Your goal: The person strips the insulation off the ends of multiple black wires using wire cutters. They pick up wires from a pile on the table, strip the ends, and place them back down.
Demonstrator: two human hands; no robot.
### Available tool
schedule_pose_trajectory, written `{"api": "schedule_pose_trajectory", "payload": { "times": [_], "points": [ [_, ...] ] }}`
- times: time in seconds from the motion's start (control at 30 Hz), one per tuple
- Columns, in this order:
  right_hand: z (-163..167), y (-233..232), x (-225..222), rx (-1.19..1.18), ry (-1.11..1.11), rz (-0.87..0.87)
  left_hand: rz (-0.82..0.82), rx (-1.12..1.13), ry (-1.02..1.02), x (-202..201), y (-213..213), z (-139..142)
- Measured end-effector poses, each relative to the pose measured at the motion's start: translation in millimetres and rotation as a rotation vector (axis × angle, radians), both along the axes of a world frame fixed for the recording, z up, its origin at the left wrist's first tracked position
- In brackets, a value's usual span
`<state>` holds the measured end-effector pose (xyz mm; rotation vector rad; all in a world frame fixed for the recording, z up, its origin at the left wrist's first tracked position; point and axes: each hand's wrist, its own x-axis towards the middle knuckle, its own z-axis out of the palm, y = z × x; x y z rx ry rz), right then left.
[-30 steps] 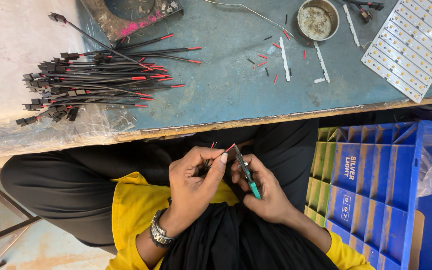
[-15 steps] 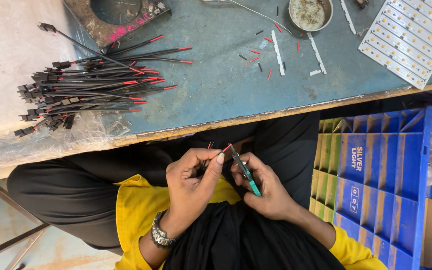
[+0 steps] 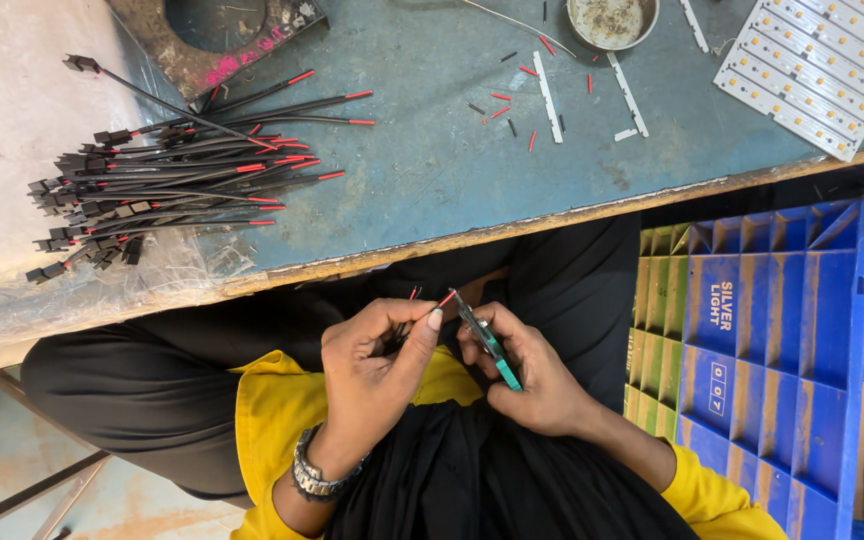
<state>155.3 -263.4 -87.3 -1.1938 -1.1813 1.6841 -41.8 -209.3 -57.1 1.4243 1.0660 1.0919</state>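
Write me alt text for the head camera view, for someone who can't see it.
Seen from above, the left hand pinches a thin red-tipped wire while the right hand holds a small green-handled cutting tool to it, over the person's lap. On the blue workbench beyond lie a bundle of black and red wires and white LED panels.

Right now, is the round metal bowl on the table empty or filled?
Filled: the bowl holds pale, grainy scraps up near its rim; what they are is unclear.

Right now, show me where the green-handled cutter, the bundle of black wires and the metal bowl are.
green-handled cutter [image 3: 500, 362], head view, on its green handle.
bundle of black wires [image 3: 167, 180], head view, middle of the pile.
metal bowl [image 3: 647, 16], head view, right rim.
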Motion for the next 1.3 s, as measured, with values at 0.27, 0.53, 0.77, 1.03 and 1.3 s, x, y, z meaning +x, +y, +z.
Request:
{"api": "schedule_pose_trajectory", "payload": {
  "times": [0.27, 0.53, 0.77, 1.03, 1.3],
  "points": [
    [0, 0, 0, 0.011, -0.045, 0.011, -0.001, 0.001, 0.027, -3, 1, 2],
    [-1, 1, -2, -0.005, -0.025, 0.012, 0.009, -0.004, 0.013, -3, 1, 0],
    [-5, 0, 0, -0.029, 0.060, 0.030, -0.004, 0.010, -0.036, -4, 1, -8],
    [-6, -4, -4, -0.025, 0.093, 0.050, 0.004, -0.093, -0.171, -2, -2, -22],
    [-5, -4, -10, -0.037, 0.036, 0.052, 0.056, 0.012, -0.266, 2, -4, -29]
  ]
}}
